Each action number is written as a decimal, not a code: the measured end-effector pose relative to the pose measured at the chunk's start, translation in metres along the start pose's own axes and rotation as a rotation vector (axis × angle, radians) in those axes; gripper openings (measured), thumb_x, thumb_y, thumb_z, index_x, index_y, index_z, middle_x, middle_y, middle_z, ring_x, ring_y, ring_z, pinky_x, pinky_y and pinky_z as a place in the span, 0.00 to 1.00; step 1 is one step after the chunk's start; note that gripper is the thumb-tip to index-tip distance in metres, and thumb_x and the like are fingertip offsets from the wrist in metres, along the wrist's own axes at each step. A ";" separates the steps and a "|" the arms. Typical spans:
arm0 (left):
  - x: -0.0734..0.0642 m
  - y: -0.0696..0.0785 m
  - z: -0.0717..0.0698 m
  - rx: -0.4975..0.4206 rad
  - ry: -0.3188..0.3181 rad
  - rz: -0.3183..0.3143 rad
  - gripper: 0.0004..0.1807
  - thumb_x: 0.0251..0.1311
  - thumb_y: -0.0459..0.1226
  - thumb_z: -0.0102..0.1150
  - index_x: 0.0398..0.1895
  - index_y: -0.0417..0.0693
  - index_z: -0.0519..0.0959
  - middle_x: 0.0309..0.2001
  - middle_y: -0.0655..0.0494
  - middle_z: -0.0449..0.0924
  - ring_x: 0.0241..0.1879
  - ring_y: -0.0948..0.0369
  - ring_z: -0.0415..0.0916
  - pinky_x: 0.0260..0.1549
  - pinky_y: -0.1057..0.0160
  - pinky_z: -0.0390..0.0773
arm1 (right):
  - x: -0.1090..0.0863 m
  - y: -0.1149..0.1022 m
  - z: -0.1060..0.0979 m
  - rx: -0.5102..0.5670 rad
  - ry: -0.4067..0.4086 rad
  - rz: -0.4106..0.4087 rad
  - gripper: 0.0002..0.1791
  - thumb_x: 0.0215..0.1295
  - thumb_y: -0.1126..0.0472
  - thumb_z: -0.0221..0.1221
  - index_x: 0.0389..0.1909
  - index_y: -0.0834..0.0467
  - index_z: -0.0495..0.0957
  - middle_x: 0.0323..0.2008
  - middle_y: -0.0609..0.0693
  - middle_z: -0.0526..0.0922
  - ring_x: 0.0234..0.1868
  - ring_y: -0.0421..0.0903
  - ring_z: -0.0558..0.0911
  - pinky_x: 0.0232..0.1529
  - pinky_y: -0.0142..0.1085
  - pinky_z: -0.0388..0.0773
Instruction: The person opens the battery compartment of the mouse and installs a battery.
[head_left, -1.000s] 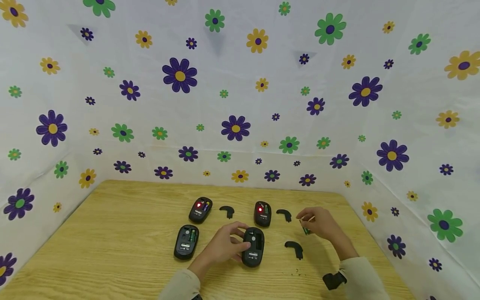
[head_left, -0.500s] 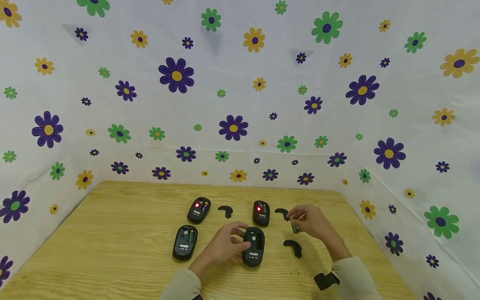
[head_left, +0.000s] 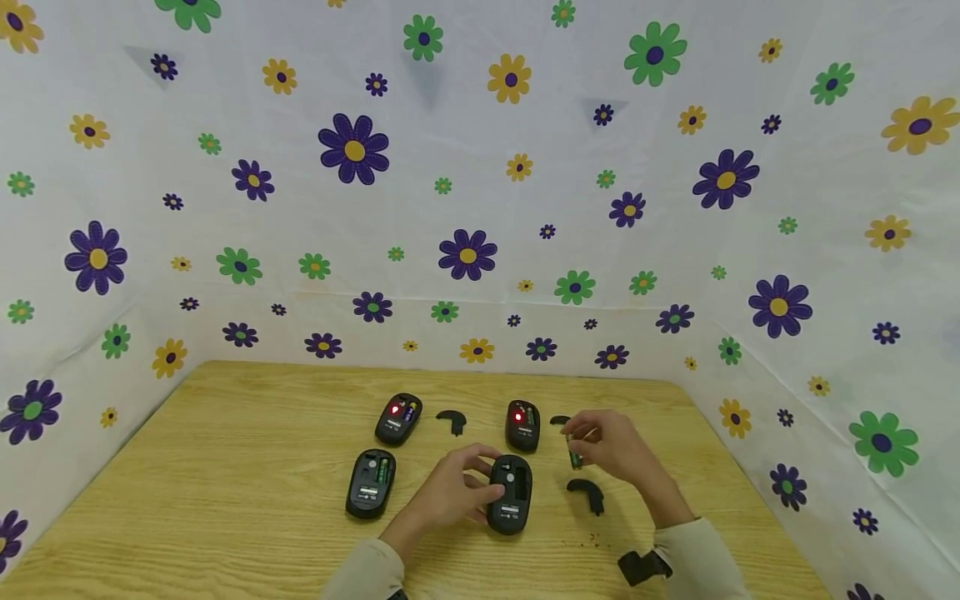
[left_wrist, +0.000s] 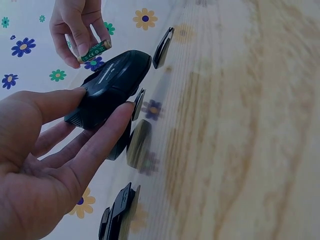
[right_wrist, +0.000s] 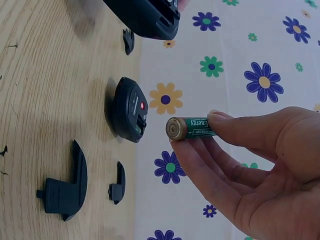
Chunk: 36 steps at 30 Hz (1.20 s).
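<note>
In my left hand (head_left: 448,490) a black computer mouse (head_left: 511,510) is gripped by its left side, underside facing up. Its battery slot shows as a dark recess without a battery. The left wrist view has the thumb and fingers around the mouse's edges, lifted off the table. My right hand (head_left: 613,447) pinches a green battery (right_wrist: 196,127) between thumb and fingers, to the right of that mouse and apart from it. The battery's flat end is bare in the right wrist view.
Upturned mice with batteries in them lie on the table: two with red lights, back left (head_left: 398,419) and back right (head_left: 522,427), one nearer (head_left: 371,485). Black battery covers lie at the back (right_wrist: 117,185), front right (head_left: 589,495) and middle (head_left: 453,421). Dark crumbs (head_left: 594,540) lie near the front.
My right hand has moved left with the battery, closer to the held mouse, and now partly hides the back right cover. My left hand has stayed almost still on the mouse.
</note>
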<state>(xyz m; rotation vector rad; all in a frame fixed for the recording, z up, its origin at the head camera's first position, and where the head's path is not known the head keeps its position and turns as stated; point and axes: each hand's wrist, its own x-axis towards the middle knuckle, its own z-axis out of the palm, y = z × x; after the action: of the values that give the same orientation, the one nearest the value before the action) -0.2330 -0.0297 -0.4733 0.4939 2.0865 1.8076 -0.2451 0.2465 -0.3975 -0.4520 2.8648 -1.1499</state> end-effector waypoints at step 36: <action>0.003 0.002 0.004 0.012 0.003 -0.011 0.25 0.66 0.32 0.68 0.65 0.47 0.76 0.51 0.43 0.79 0.40 0.56 0.86 0.28 0.56 0.91 | 0.006 -0.027 0.026 -0.022 -0.022 -0.109 0.06 0.66 0.70 0.65 0.41 0.59 0.86 0.38 0.55 0.88 0.33 0.43 0.87 0.32 0.32 0.87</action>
<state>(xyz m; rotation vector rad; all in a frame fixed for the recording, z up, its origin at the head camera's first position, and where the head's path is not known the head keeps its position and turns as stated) -0.2342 -0.0244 -0.4720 0.4821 2.0996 1.7918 -0.2403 0.2085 -0.3977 -0.6249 2.8687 -1.1218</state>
